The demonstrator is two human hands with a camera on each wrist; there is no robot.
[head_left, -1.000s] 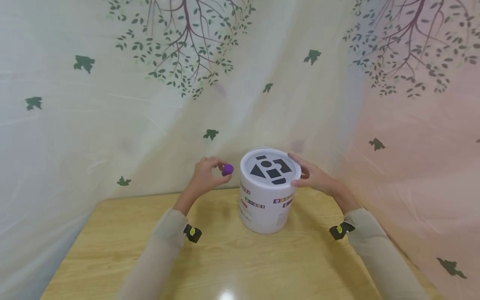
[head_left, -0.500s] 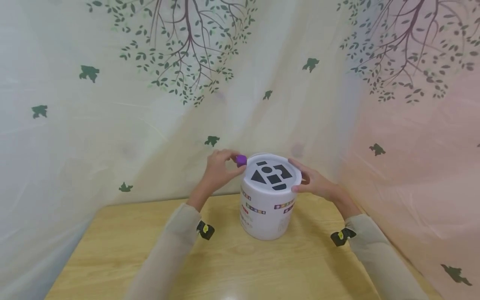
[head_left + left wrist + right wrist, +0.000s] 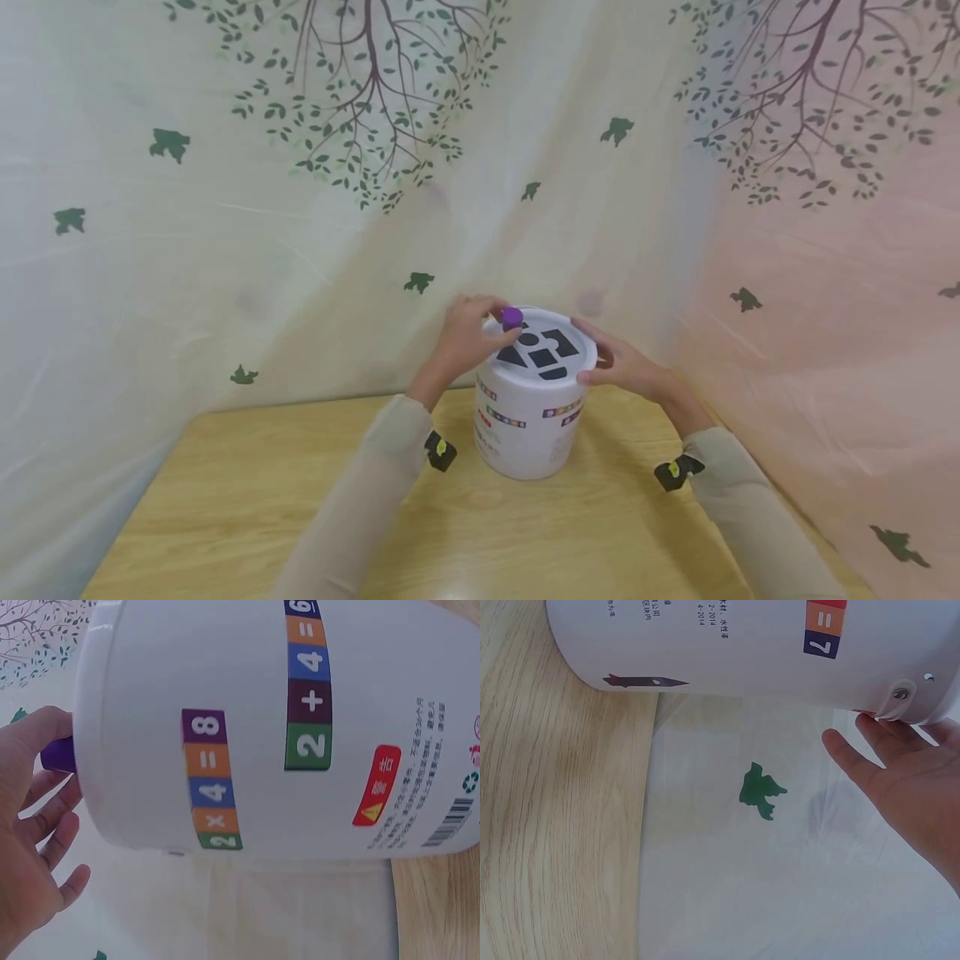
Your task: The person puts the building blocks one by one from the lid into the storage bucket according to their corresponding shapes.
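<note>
A white cylindrical tub (image 3: pixel 528 417) stands on the wooden table (image 3: pixel 225 500); its lid (image 3: pixel 573 354) has several black shape-holes. My left hand (image 3: pixel 468 337) pinches a small purple block (image 3: pixel 512 317) over the lid's far left edge. In the left wrist view the purple block (image 3: pixel 58 754) shows at the tub's (image 3: pixel 300 727) rim beside my left hand (image 3: pixel 34 825). My right hand (image 3: pixel 618 362) rests with straight fingers against the tub's right rim. In the right wrist view my right hand (image 3: pixel 907 780) touches the tub (image 3: pixel 742 645) near a rivet.
A pale curtain (image 3: pixel 225 208) printed with trees and green birds hangs close behind the table and drapes onto its far edge. Bare wood lies in front of the tub and to its left.
My left hand has carried the purple block rightward and up, from beside the tub to over the lid's edge. The right hand has stayed at the rim.
</note>
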